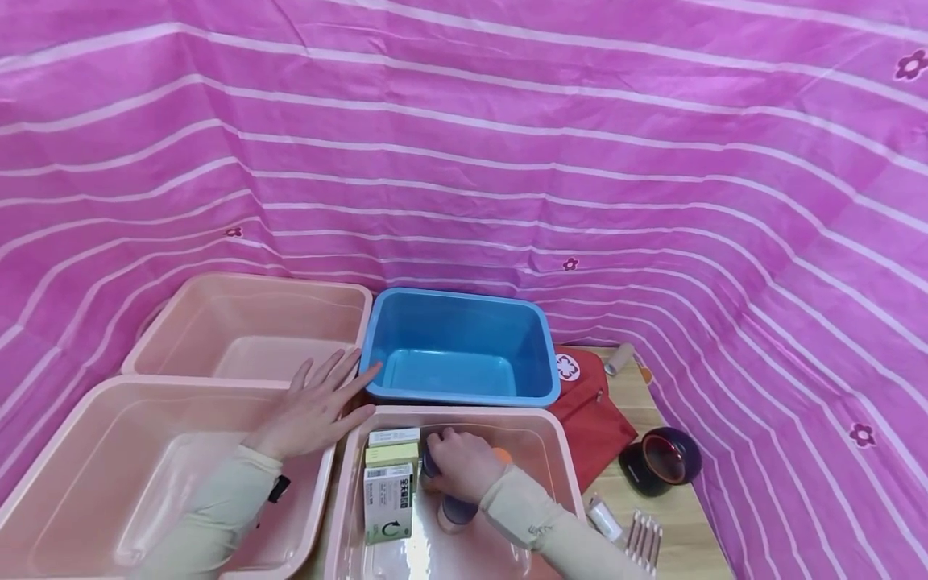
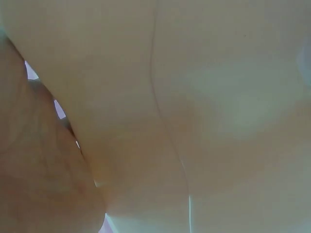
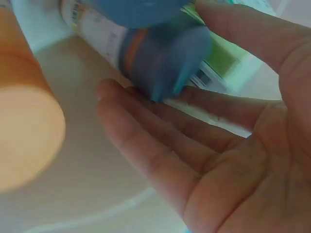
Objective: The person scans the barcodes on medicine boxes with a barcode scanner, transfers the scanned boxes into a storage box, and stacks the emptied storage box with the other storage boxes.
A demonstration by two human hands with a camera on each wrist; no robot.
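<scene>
In the head view, my right hand (image 1: 464, 463) reaches into the front right pink bin (image 1: 569, 459), beside two dark-capped bottles. In the right wrist view, its fingers (image 3: 160, 145) extend loosely around a blurred dark blue cap (image 3: 165, 60) on a white-labelled bottle (image 3: 99, 31); I see no firm grip. Another blue cap (image 3: 141, 9) is cut off at the top. An orange bottle (image 3: 29, 126) stands to the left. Several medicine boxes (image 1: 389, 503) line the bin's left side. My left hand (image 1: 312, 415) spreads straight fingers above the bin rims, holding nothing. Its wrist view is mostly blank plastic.
Left lie a front pink bin (image 1: 80, 451) and a back pink bin (image 1: 246, 282). A blue bin (image 1: 460, 400) stands behind the middle. Along the right are a red pouch (image 1: 590, 427), a black round item (image 1: 661, 459), forks (image 1: 644, 541) and a white tube (image 1: 604, 518). Striped pink cloth (image 1: 464, 161) surrounds everything.
</scene>
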